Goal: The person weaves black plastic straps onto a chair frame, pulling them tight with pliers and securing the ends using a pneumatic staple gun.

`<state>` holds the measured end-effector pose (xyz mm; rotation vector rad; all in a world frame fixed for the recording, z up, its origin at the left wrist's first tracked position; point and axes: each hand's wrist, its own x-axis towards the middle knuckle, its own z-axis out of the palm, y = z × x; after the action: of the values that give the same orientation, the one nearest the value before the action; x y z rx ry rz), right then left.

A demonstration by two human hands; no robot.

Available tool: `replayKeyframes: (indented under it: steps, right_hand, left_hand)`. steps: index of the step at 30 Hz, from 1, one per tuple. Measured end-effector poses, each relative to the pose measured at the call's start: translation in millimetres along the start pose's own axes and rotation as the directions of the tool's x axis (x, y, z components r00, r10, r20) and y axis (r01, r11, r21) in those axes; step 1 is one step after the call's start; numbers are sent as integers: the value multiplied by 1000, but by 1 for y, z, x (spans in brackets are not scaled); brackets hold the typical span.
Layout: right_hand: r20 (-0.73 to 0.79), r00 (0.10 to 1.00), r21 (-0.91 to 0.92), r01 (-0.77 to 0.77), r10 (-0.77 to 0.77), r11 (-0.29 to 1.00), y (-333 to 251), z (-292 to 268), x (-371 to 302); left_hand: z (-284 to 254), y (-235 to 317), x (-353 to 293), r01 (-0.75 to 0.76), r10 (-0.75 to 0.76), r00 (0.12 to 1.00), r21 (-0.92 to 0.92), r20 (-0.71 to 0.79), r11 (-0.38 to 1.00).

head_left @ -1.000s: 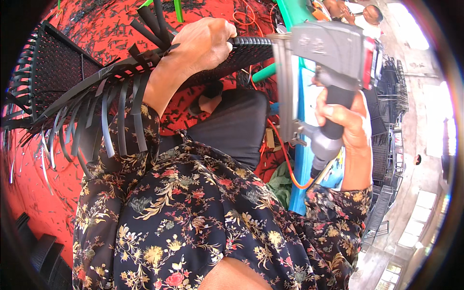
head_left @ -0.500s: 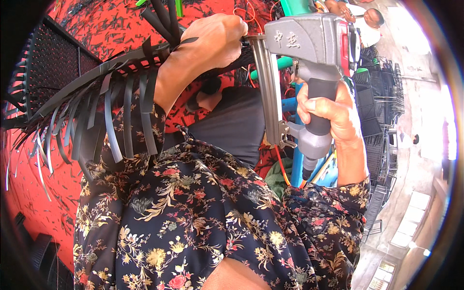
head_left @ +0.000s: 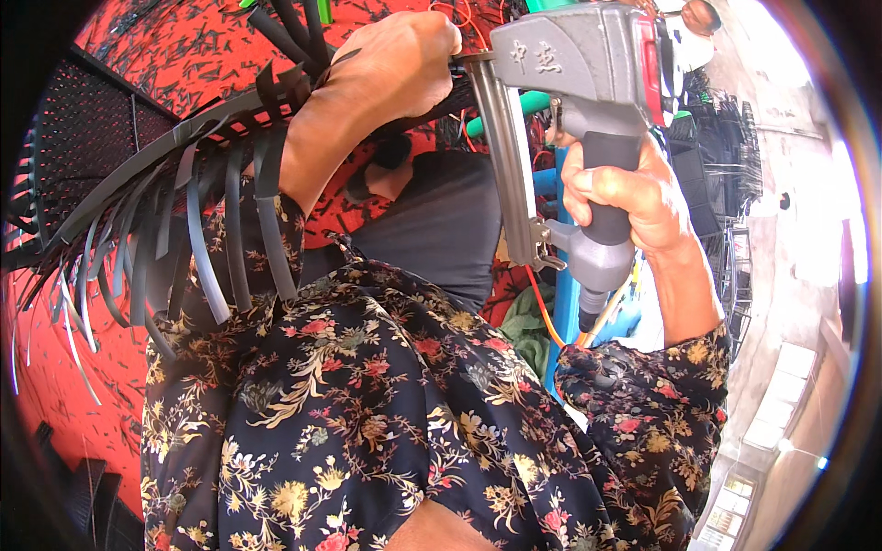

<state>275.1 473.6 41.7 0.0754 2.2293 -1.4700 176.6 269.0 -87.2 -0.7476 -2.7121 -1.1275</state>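
Observation:
My right hand (head_left: 643, 193) is wrapped round the dark grip of a grey air staple gun (head_left: 570, 64), whose long metal magazine slants down on its left side. The gun's nose points left, close to the knuckles of my left hand (head_left: 400, 73). That hand is curled into a fist at the edge of a black woven frame (head_left: 197, 138); its fingertips are hidden. Loose black flat strips (head_left: 207, 248) hang from the frame over my left sleeve. An orange air hose (head_left: 548, 321) shows below the gun.
Red sheeting (head_left: 83, 367) strewn with black scraps covers the floor. A black woven panel (head_left: 101, 119) stands at far left. Blue and green tubes (head_left: 514, 110) lie behind the gun. Stacked black furniture (head_left: 726, 174) stands at right, and another person (head_left: 694, 41) is at the upper right.
The staple gun and both hands sit slightly higher and further left in the picture. My right elbow has moved outward to the right. Both grips look the same.

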Motion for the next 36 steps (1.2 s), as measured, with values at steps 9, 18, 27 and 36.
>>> replayKeyframes:
  steps: [9,18,27,36]
  right_hand:
    - [26,998,80,56,-58,995,6,-9,-2]
    - [-339,939,213,140,-61,967,60,-74,-37]
    - [-721,682,-330,-494,124,804,222,-150,10]
    - [-773,612,-388,-663,166,640,192,-128,20]
  left_hand:
    - [-1,8,8,-20,20,999,21,33,1000]
    - [-4,5,20,48,-46,988,-15,147,999]
    - [-23,-21,16,-260,263,964,-66,45,963]
    - [-105,-37,0,-144,163,973,-122,163,982]
